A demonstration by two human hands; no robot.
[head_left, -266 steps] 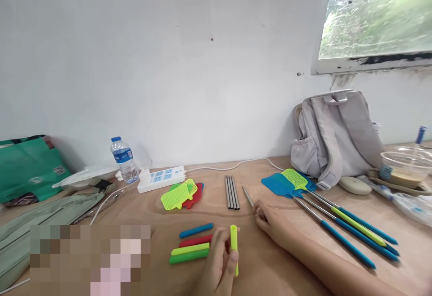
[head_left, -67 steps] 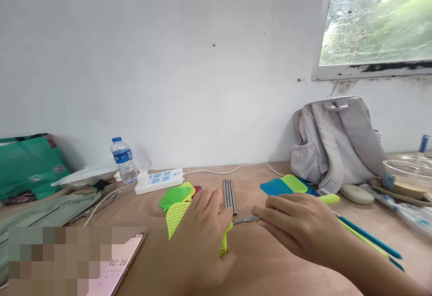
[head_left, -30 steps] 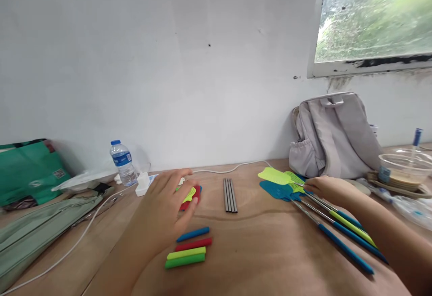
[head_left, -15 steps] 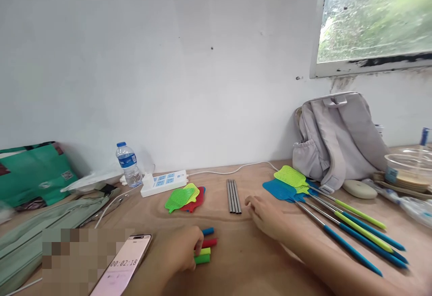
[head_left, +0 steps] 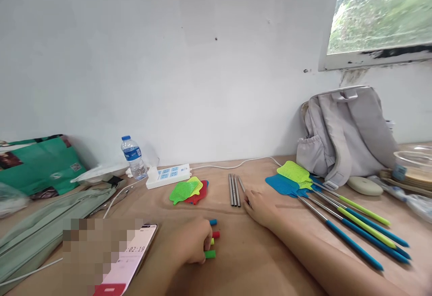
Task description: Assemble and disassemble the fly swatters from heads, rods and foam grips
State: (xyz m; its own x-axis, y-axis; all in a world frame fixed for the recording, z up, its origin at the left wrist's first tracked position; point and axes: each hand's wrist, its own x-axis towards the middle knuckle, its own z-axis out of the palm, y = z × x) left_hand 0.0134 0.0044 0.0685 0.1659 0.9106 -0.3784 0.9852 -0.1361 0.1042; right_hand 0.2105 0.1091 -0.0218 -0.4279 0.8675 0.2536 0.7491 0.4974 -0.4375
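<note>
My left hand (head_left: 191, 242) is curled over a row of short coloured handle sleeves (head_left: 213, 235) at the near middle of the wooden table (head_left: 236, 260). Only their blue, red, yellow and green ends stick out past my fingers. My right hand (head_left: 258, 206) lies just right of a small group of thin metal rods (head_left: 232, 189). Its fingertips are closed on the near end of one rod (head_left: 241, 183), which sits angled apart from the others. A pile of green, yellow and red swatter heads (head_left: 187, 190) lies behind my left hand.
Several assembled fly swatters (head_left: 337, 210) lie at the right, in front of a grey backpack (head_left: 347, 134). A power strip (head_left: 168, 174), a water bottle (head_left: 132, 154) and a green bag (head_left: 37, 165) stand at the back left. A phone (head_left: 135, 255) lies at the near left.
My right hand has reached back to the rods, and one rod now lies angled away from the group. My left hand has closed further over the sleeves. The view has shifted slightly.
</note>
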